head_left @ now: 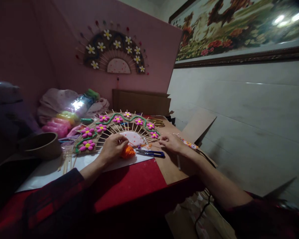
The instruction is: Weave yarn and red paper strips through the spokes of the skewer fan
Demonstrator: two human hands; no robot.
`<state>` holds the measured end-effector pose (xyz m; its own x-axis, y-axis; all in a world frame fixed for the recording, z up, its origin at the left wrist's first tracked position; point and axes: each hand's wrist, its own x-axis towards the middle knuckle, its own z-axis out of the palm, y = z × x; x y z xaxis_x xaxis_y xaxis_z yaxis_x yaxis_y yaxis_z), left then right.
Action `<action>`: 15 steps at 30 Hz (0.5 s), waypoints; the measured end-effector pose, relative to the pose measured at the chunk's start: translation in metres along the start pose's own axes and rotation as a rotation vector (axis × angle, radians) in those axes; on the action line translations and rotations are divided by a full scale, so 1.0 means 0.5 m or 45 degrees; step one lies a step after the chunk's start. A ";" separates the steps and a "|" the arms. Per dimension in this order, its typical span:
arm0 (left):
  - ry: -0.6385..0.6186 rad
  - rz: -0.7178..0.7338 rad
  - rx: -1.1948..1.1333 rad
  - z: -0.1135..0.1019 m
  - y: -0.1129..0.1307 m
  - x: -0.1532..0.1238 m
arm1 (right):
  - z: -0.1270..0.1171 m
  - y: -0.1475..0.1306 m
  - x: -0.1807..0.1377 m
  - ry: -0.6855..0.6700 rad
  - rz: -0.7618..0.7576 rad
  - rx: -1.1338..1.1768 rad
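A fan-shaped craft piece [119, 127] made of wooden sticks, woven cord, green trim and pink flowers lies on the table. My left hand [113, 147] is closed around a bundle of orange yarn [128, 152] at the fan's lower edge. An orange strand runs from there toward my right hand [171, 142], whose fingers are pinched together beside the fan's right end. Blue-handled snips [150, 153] lie between the two hands.
White paper [52, 169] covers the red table [129, 186], with cardboard [171, 166] at its right. A brown bowl [43, 144] and bags of coloured material [64, 113] sit left. A finished fan [113, 53] hangs on the pink wall.
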<state>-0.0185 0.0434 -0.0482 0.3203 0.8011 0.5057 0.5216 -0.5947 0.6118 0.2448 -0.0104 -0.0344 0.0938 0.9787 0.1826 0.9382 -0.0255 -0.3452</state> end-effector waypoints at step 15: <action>-0.012 -0.024 -0.023 0.000 -0.007 -0.001 | -0.036 0.019 0.075 0.117 0.199 -0.309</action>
<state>-0.0204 0.0452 -0.0506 0.3180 0.8128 0.4881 0.5135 -0.5804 0.6320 0.2633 0.0222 -0.0142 0.2626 0.9369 0.2308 0.9612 -0.2330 -0.1478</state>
